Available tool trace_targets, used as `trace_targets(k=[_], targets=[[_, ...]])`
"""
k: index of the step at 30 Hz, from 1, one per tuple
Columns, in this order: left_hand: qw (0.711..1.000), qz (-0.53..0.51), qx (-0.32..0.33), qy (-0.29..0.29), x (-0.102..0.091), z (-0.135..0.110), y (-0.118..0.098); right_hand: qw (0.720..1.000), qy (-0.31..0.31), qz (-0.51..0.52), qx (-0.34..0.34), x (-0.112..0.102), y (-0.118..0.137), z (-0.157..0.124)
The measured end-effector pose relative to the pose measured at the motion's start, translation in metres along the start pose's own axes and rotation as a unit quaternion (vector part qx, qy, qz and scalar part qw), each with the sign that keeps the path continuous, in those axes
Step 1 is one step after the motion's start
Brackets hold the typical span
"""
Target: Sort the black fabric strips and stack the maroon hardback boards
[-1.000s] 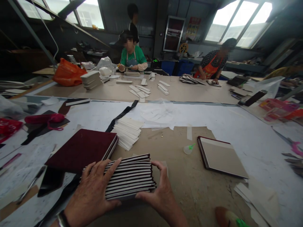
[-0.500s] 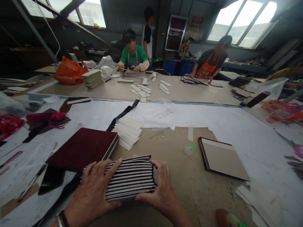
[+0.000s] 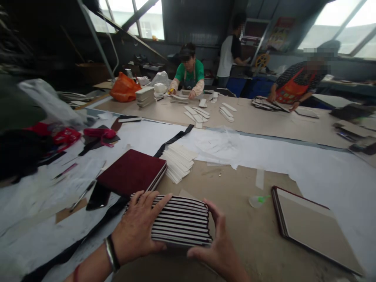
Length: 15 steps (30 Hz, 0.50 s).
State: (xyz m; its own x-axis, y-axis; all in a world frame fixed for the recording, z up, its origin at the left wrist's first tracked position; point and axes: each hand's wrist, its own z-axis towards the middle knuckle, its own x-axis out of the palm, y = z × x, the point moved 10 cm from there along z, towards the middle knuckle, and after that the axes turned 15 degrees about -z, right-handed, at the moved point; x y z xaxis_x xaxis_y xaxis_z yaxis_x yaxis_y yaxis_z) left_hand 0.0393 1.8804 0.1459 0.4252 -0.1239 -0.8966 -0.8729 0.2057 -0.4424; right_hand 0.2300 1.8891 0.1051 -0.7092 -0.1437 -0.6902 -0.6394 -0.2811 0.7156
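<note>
Between my hands stands a thick stack of dark-edged pale board panels point(image 3: 180, 220), striped black and white along the side facing me. My left hand point(image 3: 138, 227) grips its left end, fingers over the top and thumb low at the front. At the right end, my right hand point(image 3: 220, 239) wraps the corner, its thumb near the bottom edge. Just beyond my left hand lies a pile of dark red covered panels point(image 3: 132, 171). A fan of white strips point(image 3: 178, 161) rests beside that pile. To the right is another pile of panels, beige side up point(image 3: 314, 225).
A small clear bottle with a green tip point(image 3: 257, 201) is on the brown board. At left lie a black phone point(image 3: 98, 196), a black strip point(image 3: 88, 231) and a pink pouch point(image 3: 100, 133). Across the table, a person in green point(image 3: 189, 72) and one in an orange apron point(image 3: 296, 84) work.
My view has turned left, so the scene sits farther right. Both hands keep hold of the stack, whose loose top panel now lies flatter. The standing person at the back has turned and extended an arm.
</note>
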Motion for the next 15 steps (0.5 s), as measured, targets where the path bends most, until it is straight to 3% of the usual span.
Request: trace_targets(k=[4,10,15], targets=[[0.999,-0.02,-0.026,0.034,0.003,-0.004,-0.001,0.998,0.01,-0.042,-0.047,0.005,-0.006,-0.005],[0.998,-0.029,-0.045,0.041,0.007,-0.012,0.001,0.986,0.071,-0.063,-0.134,0.024,-0.014,-0.002],[0.999,-0.023,-0.033,0.027,0.009,-0.013,-0.002,0.991,0.052,-0.053,-0.108,0.026,-0.021,-0.001]])
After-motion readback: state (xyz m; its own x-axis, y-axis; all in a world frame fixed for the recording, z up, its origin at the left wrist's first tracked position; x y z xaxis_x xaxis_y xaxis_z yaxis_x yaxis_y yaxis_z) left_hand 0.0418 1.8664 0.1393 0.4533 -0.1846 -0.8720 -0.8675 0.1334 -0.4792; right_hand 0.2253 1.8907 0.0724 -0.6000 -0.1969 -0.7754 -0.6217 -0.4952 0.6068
